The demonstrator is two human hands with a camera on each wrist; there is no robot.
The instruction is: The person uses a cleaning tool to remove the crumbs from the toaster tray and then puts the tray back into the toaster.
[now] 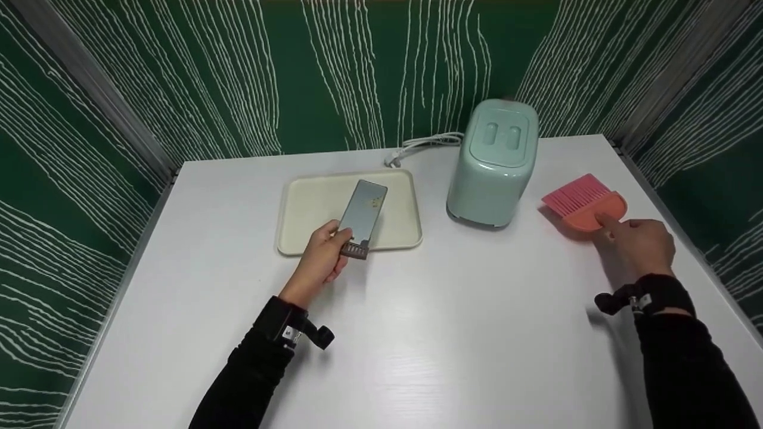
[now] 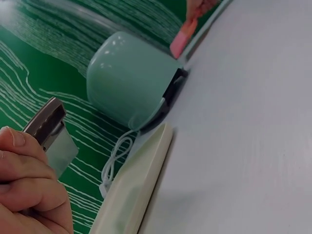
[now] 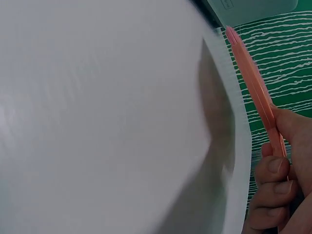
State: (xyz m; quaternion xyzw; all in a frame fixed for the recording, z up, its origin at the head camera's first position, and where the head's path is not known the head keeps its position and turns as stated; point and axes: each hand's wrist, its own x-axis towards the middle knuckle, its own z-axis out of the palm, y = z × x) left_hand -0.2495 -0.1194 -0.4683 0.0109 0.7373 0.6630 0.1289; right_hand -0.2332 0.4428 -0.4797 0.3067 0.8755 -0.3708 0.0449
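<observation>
My left hand [image 1: 322, 256] grips a slim, flat rectangular piece with a grey-blue shiny face [image 1: 365, 208] and a brown slotted end. It is held tilted above the cream tray [image 1: 288, 220], and its brown end [image 2: 46, 119] sticks up past my curled fingers in the left wrist view. At the right of the table my right hand [image 1: 647, 244] pinches a comb [image 1: 587, 215] by its rounded orange back, thumb on the near face. The comb's pink teeth point away to the left. In the right wrist view the comb [image 3: 253, 83] appears edge-on, raised over the table.
A mint-green toaster [image 1: 498, 173] stands at the back between tray and comb, its lid on top. The white cord and plug [image 1: 417, 146] lie behind the tray. Green walls with white streaks [image 1: 322, 77] border the white table [image 1: 417, 357] at the back and sides.
</observation>
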